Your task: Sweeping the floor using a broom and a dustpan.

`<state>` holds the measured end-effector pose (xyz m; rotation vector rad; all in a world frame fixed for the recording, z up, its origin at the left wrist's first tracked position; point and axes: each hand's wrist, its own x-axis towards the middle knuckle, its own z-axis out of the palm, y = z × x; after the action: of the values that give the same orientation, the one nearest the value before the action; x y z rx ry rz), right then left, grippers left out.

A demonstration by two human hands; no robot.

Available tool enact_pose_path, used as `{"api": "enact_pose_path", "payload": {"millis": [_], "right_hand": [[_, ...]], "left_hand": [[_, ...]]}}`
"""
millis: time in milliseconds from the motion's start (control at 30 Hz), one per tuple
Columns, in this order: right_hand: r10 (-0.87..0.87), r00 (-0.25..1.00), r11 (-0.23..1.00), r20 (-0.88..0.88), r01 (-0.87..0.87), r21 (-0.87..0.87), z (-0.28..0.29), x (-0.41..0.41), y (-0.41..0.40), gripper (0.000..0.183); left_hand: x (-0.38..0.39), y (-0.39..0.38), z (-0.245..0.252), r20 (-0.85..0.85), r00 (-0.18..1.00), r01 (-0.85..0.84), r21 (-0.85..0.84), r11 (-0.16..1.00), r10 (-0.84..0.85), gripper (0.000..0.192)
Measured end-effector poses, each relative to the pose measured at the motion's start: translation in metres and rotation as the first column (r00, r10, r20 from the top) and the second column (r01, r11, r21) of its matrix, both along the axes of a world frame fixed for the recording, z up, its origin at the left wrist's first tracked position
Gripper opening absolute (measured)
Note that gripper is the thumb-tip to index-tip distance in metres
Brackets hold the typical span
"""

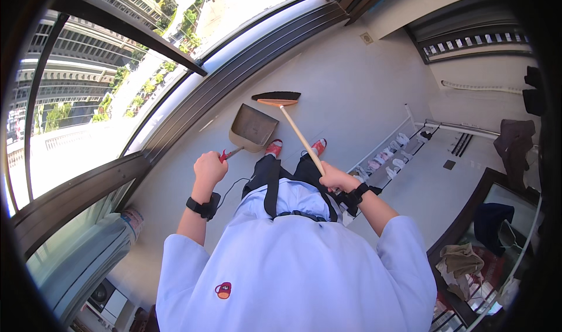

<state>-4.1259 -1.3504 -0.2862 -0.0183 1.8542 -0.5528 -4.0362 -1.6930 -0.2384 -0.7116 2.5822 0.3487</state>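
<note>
My left hand (210,169) grips the red-ended handle of a long-handled dustpan (254,128). The pan's grey-brown scoop is on the floor, left of my feet and ahead of them. In my right hand (337,177) is the pale stick of a broom (300,134). Its orange head with dark bristles (277,96) lies on the floor beyond the pan, a short gap from the pan's far right edge. Whether any dirt lies in the scoop is too unclear to tell.
A dark-framed window (246,46) with bars runs along the left, high above a street. To the right, a white drying rack (377,141) holds several small cloth items. Clothes (461,259) hang at the lower right. A rolled, wrapped bundle (101,244) stands at the lower left.
</note>
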Motion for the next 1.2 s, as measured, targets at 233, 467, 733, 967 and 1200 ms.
{"api": "enact_pose_path", "payload": {"millis": [233, 467, 733, 967, 1200], "right_hand": [[-0.613, 0.635, 0.637, 0.470, 0.749, -0.182, 0.067, 0.029, 0.060, 0.019], [-0.808, 0.517, 0.469, 0.281, 0.854, -0.224, 0.082, 0.029, 0.079, 0.018], [-0.770, 0.637, 0.638, -0.041, 0.765, -0.093, -0.028, -0.044, 0.075, 0.007], [-0.334, 0.928, 0.934, -0.164, 0.349, 0.080, -0.028, 0.086, 0.003, 0.059], [-0.531, 0.788, 0.782, 0.312, 0.597, -0.180, 0.030, 0.154, 0.045, 0.030]], "left_hand": [[-0.001, 0.005, 0.013, 0.079, 0.993, 0.085, 0.054, 0.995, -0.089, 0.025], [0.016, -0.017, 0.015, 0.001, 0.979, 0.206, 0.037, 0.978, -0.206, 0.027], [0.023, -0.014, 0.009, -0.004, 0.944, 0.330, 0.039, 0.943, -0.330, 0.024], [0.031, -0.010, -0.007, 0.019, 0.953, 0.302, -0.032, 0.953, -0.302, 0.024], [0.023, 0.006, 0.001, 0.008, 0.952, 0.304, -0.065, 0.950, -0.305, 0.023]]}}
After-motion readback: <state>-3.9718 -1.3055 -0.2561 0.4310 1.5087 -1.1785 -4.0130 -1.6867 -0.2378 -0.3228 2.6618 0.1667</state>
